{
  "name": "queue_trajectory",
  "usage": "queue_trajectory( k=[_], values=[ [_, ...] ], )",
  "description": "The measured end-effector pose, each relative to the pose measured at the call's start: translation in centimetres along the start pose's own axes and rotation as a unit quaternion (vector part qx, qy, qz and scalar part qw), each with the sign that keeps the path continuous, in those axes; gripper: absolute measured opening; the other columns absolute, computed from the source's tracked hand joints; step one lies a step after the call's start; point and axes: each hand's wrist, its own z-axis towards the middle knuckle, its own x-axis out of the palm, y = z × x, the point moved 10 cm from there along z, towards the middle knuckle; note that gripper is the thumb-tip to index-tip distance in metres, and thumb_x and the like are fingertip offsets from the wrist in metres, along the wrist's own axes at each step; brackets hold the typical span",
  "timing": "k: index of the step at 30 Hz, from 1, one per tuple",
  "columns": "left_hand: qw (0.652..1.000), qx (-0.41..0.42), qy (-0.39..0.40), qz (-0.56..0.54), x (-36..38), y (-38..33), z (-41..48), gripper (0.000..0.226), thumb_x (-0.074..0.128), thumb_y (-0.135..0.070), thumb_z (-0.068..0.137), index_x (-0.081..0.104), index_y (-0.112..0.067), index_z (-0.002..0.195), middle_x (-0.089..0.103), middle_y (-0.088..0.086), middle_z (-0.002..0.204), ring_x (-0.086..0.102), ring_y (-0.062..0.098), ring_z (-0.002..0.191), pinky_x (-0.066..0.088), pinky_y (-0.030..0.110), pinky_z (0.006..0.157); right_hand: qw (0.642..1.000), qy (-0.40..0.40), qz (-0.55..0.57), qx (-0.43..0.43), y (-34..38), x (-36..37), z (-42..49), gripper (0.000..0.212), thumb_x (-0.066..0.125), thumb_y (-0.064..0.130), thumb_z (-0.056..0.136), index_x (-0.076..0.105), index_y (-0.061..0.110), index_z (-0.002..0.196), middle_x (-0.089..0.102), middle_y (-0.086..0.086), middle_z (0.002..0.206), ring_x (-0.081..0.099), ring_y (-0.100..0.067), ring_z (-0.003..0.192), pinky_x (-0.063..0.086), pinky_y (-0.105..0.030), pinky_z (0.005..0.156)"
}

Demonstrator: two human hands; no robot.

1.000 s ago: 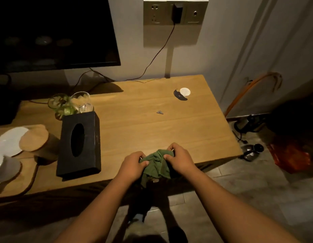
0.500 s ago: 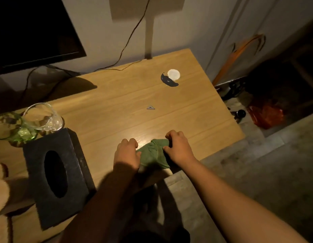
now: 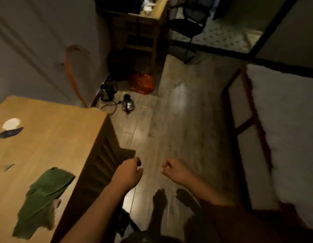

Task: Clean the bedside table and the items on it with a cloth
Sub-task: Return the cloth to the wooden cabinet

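The green cloth (image 3: 44,193) lies crumpled on the wooden bedside table (image 3: 52,137), in the lower left of the frame, close to the table's near edge. Its long axis runs on a diagonal, from the lower left up toward the right, and its upper end comes near the table's right edge. No hand touches it.

Both hands are off the table, over the floor (image 3: 178,120), near the centre of the lower frame, so the cloth lies to the left of them and a little lower in the picture. The left hand (image 3: 128,172) is the nearer one, just beside the table's side panel; the right hand (image 3: 175,170) is further right, well apart from the cloth. Both hands are loosely curled with the fingers bent inward, and they hold nothing. The forearms come up from the bottom edge, almost parallel.

I judge that to wipe again, the left hand must reach back to the left over the edge.

Further up the table, at the left edge, lie a small white disc (image 3: 11,124) and a dark scrap (image 3: 10,133).
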Motion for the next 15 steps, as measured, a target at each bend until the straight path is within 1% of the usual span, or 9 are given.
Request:
queue_trajectory(
  k=[3,4,7,8,9,11,13,14,15],
  values=[
    [0.992,0.102,0.062,0.040,7.0,-13.0,-1.2,0.029,0.057,-0.031,0.092,0.057,-0.017,0.117,0.068,0.005,0.106,0.065,0.020,0.091,0.052,0.030,0.078,0.991,-0.094,0.047,0.079,-12.7,-7.0,-7.6,0.015,0.062,0.027,0.081,0.066,0.016,0.092,0.068,-0.004,0.091,0.063,-0.021,0.085,0.048,-0.029,0.073],
    [0.983,0.149,0.088,0.068,10.9,-19.6,-2.4,0.027,0.057,-0.030,0.092,0.058,-0.017,0.116,0.067,0.005,0.105,0.064,0.020,0.089,0.050,0.029,0.075,0.981,-0.135,0.076,0.117,-18.6,-10.0,-12.1,0.017,0.060,0.026,0.081,0.066,0.016,0.093,0.068,-0.006,0.092,0.063,-0.023,0.087,0.048,-0.029,0.074],
    [0.955,0.238,0.135,0.116,17.7,-29.9,-6.3,0.025,0.056,-0.032,0.092,0.058,-0.018,0.113,0.065,0.005,0.107,0.062,0.019,0.090,0.044,0.026,0.071,0.959,-0.199,0.113,0.168,-28.0,-13.8,-20.7,0.019,0.055,0.024,0.084,0.065,0.014,0.095,0.068,-0.011,0.101,0.062,-0.028,0.095,0.051,-0.035,0.083],
    [0.930,0.298,0.157,0.145,21.9,-36.7,-8.9,0.025,0.056,-0.033,0.092,0.058,-0.019,0.113,0.064,0.004,0.109,0.061,0.019,0.093,0.042,0.025,0.071,0.939,-0.235,0.130,0.215,-33.6,-15.7,-26.9,0.017,0.053,0.026,0.086,0.064,0.016,0.094,0.067,-0.011,0.105,0.061,-0.027,0.099,0.049,-0.037,0.087],
    [0.916,0.329,0.168,0.159,23.7,-39.8,-10.5,0.026,0.055,-0.035,0.092,0.058,-0.020,0.113,0.063,0.004,0.111,0.060,0.019,0.096,0.041,0.025,0.073,0.932,-0.252,0.124,0.230,-36.2,-16.4,-29.8,0.015,0.052,0.029,0.088,0.061,0.020,0.095,0.066,-0.010,0.109,0.060,-0.026,0.102,0.047,-0.036,0.090],
    [0.868,0.413,0.205,0.184,28.8,-47.5,-14.8,0.030,0.052,-0.036,0.093,0.057,-0.019,0.117,0.060,0.005,0.118,0.057,0.019,0.105,0.041,0.025,0.081,0.899,-0.306,0.144,0.280,-42.7,-17.5,-37.1,0.024,0.051,0.032,0.092,0.059,0.017,0.109,0.063,-0.011,0.114,0.059,-0.025,0.106,0.044,-0.030,0.088],
    [0.816,0.484,0.227,0.219,33.1,-54.5,-19.3,0.036,0.049,-0.036,0.096,0.053,-0.017,0.126,0.056,0.006,0.129,0.052,0.020,0.118,0.039,0.027,0.096,0.873,-0.325,0.190,0.311,-47.5,-18.3,-43.3,0.027,0.051,0.027,0.096,0.057,0.008,0.113,0.062,-0.021,0.105,0.064,-0.016,0.104,0.043,-0.023,0.081],
    [0.796,0.506,0.234,0.235,35.4,-57.3,-21.0,0.038,0.048,-0.035,0.097,0.052,-0.017,0.130,0.055,0.005,0.132,0.051,0.020,0.121,0.037,0.027,0.100,0.864,-0.321,0.210,0.326,-49.5,-18.3,-45.6,0.023,0.049,0.019,0.097,0.056,0.002,0.112,0.059,-0.027,0.094,0.066,-0.007,0.099,0.042,-0.015,0.078],
    [0.775,0.531,0.243,0.241,38.0,-60.9,-23.1,0.036,0.047,-0.033,0.097,0.052,-0.018,0.130,0.055,0.005,0.133,0.051,0.019,0.123,0.035,0.026,0.102,0.842,-0.334,0.235,0.351,-52.3,-18.4,-48.7,0.022,0.048,0.013,0.097,0.055,0.001,0.113,0.057,-0.031,0.090,0.066,-0.002,0.098,0.044,-0.013,0.080]
  ],
)
